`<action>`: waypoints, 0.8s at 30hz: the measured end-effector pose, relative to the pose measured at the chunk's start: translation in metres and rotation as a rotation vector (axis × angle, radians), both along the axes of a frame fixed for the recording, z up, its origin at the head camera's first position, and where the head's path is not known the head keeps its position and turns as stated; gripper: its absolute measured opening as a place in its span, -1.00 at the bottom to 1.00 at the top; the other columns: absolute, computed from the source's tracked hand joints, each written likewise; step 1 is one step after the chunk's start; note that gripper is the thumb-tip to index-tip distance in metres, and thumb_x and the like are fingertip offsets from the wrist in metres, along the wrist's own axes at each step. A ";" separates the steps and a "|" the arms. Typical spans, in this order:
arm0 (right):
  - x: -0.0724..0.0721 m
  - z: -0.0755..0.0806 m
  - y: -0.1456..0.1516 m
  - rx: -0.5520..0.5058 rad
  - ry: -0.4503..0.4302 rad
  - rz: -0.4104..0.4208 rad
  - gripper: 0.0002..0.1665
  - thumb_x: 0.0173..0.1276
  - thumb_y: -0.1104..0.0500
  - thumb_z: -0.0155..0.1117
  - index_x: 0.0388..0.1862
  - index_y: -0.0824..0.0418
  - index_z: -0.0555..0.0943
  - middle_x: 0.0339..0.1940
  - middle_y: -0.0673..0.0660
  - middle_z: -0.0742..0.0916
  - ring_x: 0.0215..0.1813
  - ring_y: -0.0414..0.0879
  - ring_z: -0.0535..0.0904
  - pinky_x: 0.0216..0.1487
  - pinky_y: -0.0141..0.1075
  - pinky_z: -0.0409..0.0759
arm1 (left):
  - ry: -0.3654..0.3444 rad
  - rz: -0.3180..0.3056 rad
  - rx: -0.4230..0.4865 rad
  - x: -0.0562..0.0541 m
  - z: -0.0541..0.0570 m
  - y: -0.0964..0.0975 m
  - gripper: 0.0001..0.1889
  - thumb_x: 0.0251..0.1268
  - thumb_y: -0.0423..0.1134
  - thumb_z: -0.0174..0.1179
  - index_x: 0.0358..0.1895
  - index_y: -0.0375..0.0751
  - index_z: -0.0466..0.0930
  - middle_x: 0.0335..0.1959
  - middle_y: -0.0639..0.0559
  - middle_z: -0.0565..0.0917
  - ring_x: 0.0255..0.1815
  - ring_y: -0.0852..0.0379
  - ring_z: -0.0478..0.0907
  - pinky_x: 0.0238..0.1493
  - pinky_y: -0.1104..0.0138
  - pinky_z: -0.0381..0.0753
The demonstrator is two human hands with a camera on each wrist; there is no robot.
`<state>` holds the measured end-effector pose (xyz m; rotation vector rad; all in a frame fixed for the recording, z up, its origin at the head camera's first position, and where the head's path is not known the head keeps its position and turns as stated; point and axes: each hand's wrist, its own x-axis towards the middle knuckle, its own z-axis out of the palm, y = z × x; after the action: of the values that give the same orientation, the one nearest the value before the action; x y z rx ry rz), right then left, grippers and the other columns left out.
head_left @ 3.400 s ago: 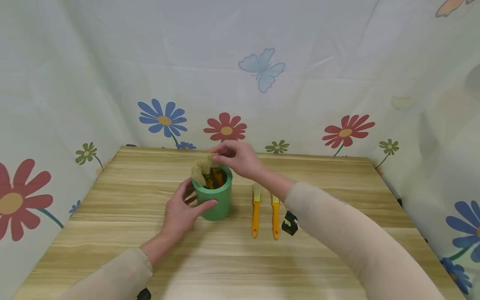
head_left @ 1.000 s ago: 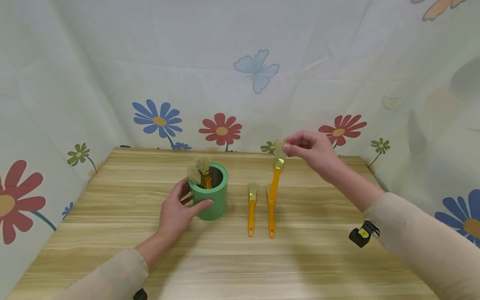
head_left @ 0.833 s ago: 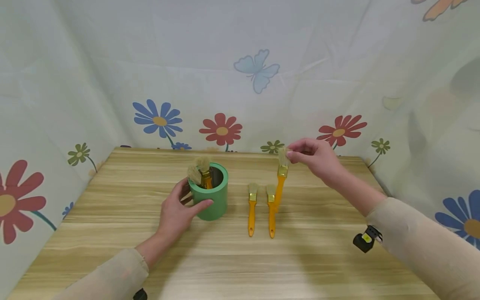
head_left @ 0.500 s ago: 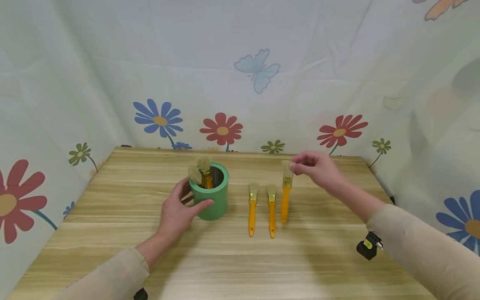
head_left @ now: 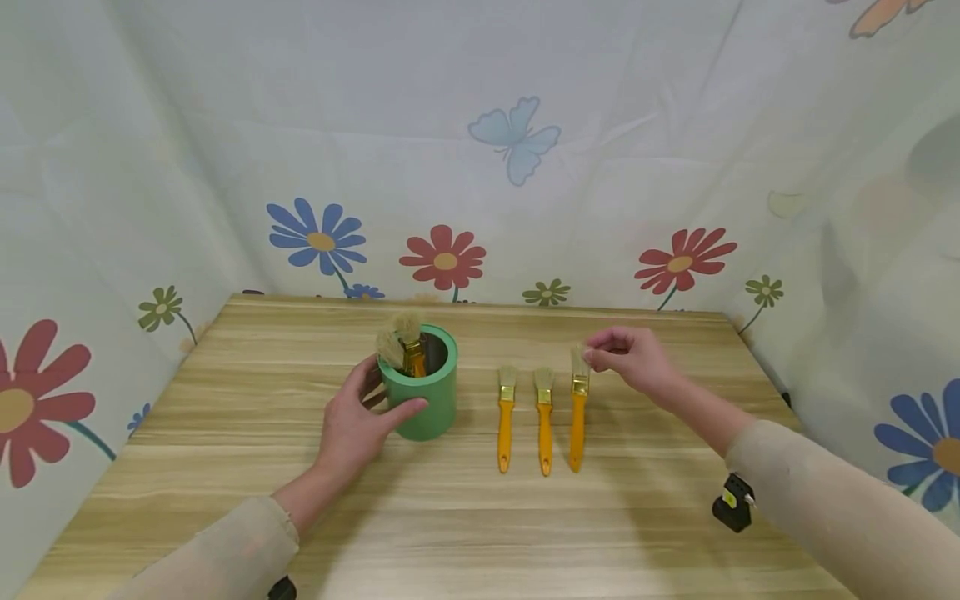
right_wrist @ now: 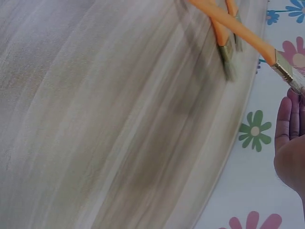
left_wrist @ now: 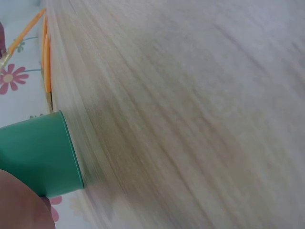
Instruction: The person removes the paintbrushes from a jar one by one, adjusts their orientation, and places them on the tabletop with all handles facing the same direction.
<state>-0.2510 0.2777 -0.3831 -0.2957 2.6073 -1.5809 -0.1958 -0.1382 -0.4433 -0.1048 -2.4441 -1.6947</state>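
Observation:
In the head view my left hand point(head_left: 356, 425) grips a green cylindrical cup point(head_left: 435, 404) from its left side, thumb across the front. Paintbrushes point(head_left: 408, 329) stand in the cup, pale bristles up and leaning to the left rim. My right hand point(head_left: 633, 360) pinches another paintbrush point(head_left: 577, 429) by its bristle tips. That brush slopes in the right wrist view, its bristle end raised and its orange handle point(right_wrist: 248, 36) low toward the table. Just left of it, two matching paintbrushes point(head_left: 545, 425) lie side by side on the table, handles toward me.
The wood-grain table point(head_left: 450, 533) carries everything. Behind it and at both sides hangs a white cloth point(head_left: 360, 150) printed with flowers and a butterfly. A small black device point(head_left: 733, 504) is worn at my right sleeve.
My right hand has drawn a paintbrush out of the cup, carried it right, past the two lying brushes, and lowered it beside them. My left hand has kept its grip on the cup.

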 end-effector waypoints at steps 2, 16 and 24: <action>-0.002 -0.005 0.000 0.006 0.001 0.001 -0.72 0.56 0.25 0.39 0.09 0.44 0.70 -0.12 0.31 0.81 -0.18 -0.03 0.74 -0.09 -0.43 0.77 | 0.001 0.001 0.001 0.000 0.000 0.000 0.03 0.10 0.06 0.68 0.62 -0.06 0.32 0.52 -0.12 0.52 0.52 -0.11 0.47 0.46 0.03 0.61; -0.019 -0.040 0.005 0.124 0.006 -0.009 -0.81 0.55 0.27 0.39 0.00 0.39 0.74 -0.21 0.24 0.82 -0.15 0.20 0.72 -0.04 -0.04 0.83 | 0.002 0.003 -0.022 -0.001 0.000 0.001 0.04 0.09 0.09 0.67 0.62 -0.05 0.32 0.52 -0.11 0.52 0.51 -0.11 0.48 0.45 0.02 0.61; -0.023 -0.048 -0.001 0.184 0.053 0.010 -0.83 0.53 0.32 0.39 -0.04 0.44 0.73 -0.23 0.26 0.82 -0.22 0.10 0.74 -0.11 0.00 0.84 | 0.000 0.008 -0.013 0.000 0.000 0.001 0.03 0.08 0.08 0.68 0.61 -0.05 0.33 0.51 -0.10 0.53 0.51 -0.10 0.48 0.44 0.03 0.62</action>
<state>-0.2737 0.2763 -0.4309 -0.3399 2.7610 -1.3355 -0.1961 -0.1371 -0.4433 -0.0965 -2.4528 -1.6758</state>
